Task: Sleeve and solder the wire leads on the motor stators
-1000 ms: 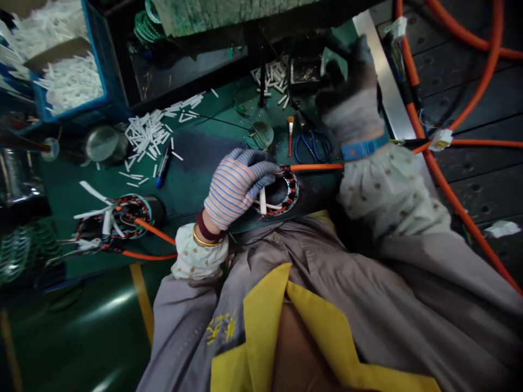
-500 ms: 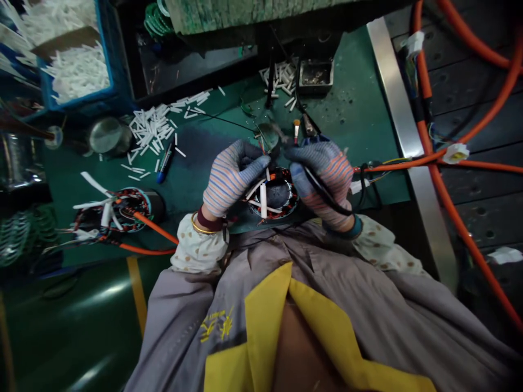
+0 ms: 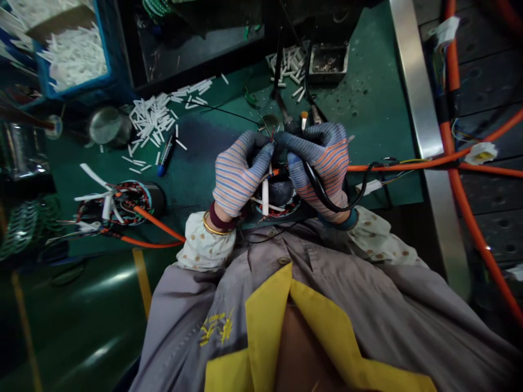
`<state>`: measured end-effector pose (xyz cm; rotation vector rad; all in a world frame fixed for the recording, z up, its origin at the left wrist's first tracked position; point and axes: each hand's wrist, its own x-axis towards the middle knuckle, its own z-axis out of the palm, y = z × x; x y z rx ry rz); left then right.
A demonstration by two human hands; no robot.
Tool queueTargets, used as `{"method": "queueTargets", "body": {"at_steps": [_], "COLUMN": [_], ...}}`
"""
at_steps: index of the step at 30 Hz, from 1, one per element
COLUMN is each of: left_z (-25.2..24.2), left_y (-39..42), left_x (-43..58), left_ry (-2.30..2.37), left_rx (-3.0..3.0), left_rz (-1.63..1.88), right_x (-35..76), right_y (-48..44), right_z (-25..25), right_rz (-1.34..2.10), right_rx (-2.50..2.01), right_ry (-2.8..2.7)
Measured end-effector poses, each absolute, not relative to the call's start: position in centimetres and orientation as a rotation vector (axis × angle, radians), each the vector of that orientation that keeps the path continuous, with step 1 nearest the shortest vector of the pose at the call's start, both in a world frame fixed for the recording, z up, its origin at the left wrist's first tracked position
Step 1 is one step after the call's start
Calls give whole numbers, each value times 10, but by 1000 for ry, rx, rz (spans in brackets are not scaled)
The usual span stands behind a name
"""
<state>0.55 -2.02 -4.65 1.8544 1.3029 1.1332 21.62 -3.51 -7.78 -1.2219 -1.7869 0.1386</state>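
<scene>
My left hand (image 3: 241,171), in a striped glove, is closed in a pinch on thin wires (image 3: 272,132), one of them red. Close beside it, my right hand (image 3: 321,160) is gloved too, its fingers curled around a black cable (image 3: 321,190) that loops out below the palm. The fingertips of both hands nearly meet; exactly what the right ones pinch is hidden. Beneath them sits a wound motor stator (image 3: 281,190), partly covered by the hands. A white sleeve (image 3: 265,197) stands out across its ring, and an orange cable (image 3: 357,168) runs off rightward.
At left lies another stator (image 3: 134,198) with white sleeves and orange cables. White tubes (image 3: 151,120) are scattered near a blue marker (image 3: 165,156) and a round metal lid (image 3: 105,128). Further back are a blue bin (image 3: 108,49), a small metal tray (image 3: 329,61) and a brush (image 3: 304,118).
My hands have come closer together, the right fingertips moving left to meet the left ones at the wires. The camera view has shifted slightly.
</scene>
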Motion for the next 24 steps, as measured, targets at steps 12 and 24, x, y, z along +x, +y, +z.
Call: {"method": "queueTargets", "body": {"at_steps": [12,24], "left_z": [-51,-48], "left_y": [-20,-24], "left_x": [5,8], "left_ry": [1308,1424], "left_rx": [1876,1893], "left_rz": [1259,1126], "right_x": [219,213], "right_y": [-32,-32], "right_z": [-71,-77], "right_rz": [174,16], "right_rx": [-1389,-1321], "right_ry": [-1865,-1880]}}
